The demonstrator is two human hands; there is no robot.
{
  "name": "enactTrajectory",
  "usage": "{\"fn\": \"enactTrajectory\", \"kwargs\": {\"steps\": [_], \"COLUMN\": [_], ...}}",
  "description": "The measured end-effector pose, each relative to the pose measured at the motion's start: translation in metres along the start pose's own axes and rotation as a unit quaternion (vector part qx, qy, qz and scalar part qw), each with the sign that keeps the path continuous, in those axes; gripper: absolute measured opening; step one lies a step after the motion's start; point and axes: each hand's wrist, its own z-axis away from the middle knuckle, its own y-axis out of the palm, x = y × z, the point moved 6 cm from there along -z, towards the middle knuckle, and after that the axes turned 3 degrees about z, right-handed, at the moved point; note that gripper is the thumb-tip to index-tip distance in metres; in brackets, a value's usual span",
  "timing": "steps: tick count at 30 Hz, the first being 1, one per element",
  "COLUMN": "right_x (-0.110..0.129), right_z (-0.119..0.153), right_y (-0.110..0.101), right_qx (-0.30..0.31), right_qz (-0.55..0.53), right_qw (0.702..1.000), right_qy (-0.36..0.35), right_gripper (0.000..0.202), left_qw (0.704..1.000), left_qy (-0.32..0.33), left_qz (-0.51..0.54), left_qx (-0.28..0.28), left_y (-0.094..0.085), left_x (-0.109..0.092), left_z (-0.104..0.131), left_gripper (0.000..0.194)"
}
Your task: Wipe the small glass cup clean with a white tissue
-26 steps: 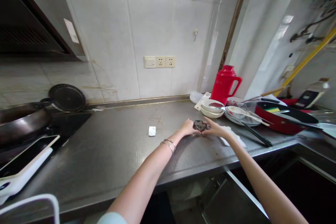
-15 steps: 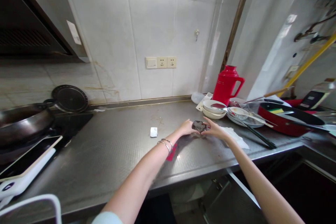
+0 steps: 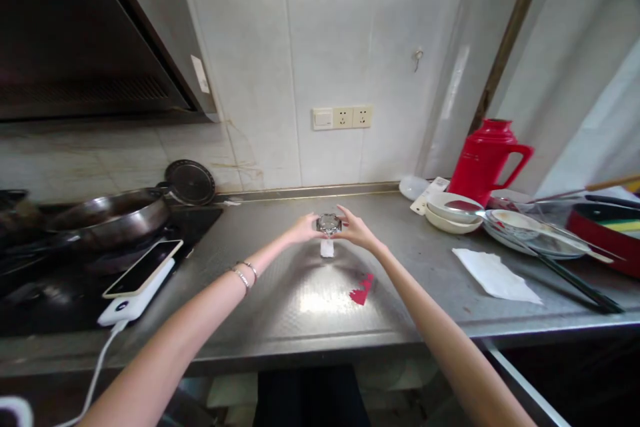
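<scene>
Between both hands is a small round grey dish point(image 3: 329, 223) that looks like glass, with a notched rim, like an ashtray. My left hand point(image 3: 304, 229) is closed on its left side, and my right hand point(image 3: 356, 229) grips the right side, its index finger raised along the rim. The dish is over the steel counter, just behind a small folded white paper point(image 3: 327, 249); whether it touches the counter or the paper I cannot tell. Nearer to me lies a torn red paper piece point(image 3: 361, 290).
On the left, a phone point(image 3: 145, 269) and a cabled white power bank point(image 3: 137, 293) rest on the black stove beside a steel pan point(image 3: 117, 217). Stacked bowls point(image 3: 453, 220), a red thermos point(image 3: 483, 160), a white tissue point(image 3: 493, 273) and a red pan point(image 3: 600, 240) stand right.
Both hands have carried the dish left along the counter, from near the bowls to the folded white paper. My view has turned left. The red paper is now uncovered by my arm.
</scene>
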Motion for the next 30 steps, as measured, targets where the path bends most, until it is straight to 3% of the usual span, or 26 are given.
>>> {"fn": "enactTrajectory", "kwargs": {"steps": [5, 9, 12, 18, 30], "right_x": [0.037, 0.055, 0.065, 0.073, 0.073], "right_z": [-0.021, -0.024, -0.023, -0.025, -0.024], "right_y": [0.084, 0.136, 0.162, 0.189, 0.2], "right_qx": [0.061, 0.095, 0.113, 0.137, 0.142], "right_qz": [0.003, 0.009, 0.005, -0.004, -0.008], "right_qw": [0.998, 0.995, 0.993, 0.989, 0.989], "right_qy": [-0.032, -0.036, -0.046, -0.057, -0.046], "right_gripper": [0.106, 0.104, 0.103, 0.106, 0.107], "left_qw": [0.997, 0.993, 0.99, 0.989, 0.991], "left_qy": [-0.065, -0.101, -0.119, -0.127, -0.114], "left_qz": [-0.021, -0.032, -0.035, -0.035, -0.03], "left_qx": [-0.039, -0.058, -0.066, -0.07, -0.069], "left_y": [-0.048, -0.066, -0.073, -0.079, -0.078], "left_x": [0.05, 0.082, 0.099, 0.114, 0.124], "left_z": [0.066, 0.108, 0.13, 0.152, 0.158], "left_gripper": [0.069, 0.07, 0.067, 0.063, 0.057]}}
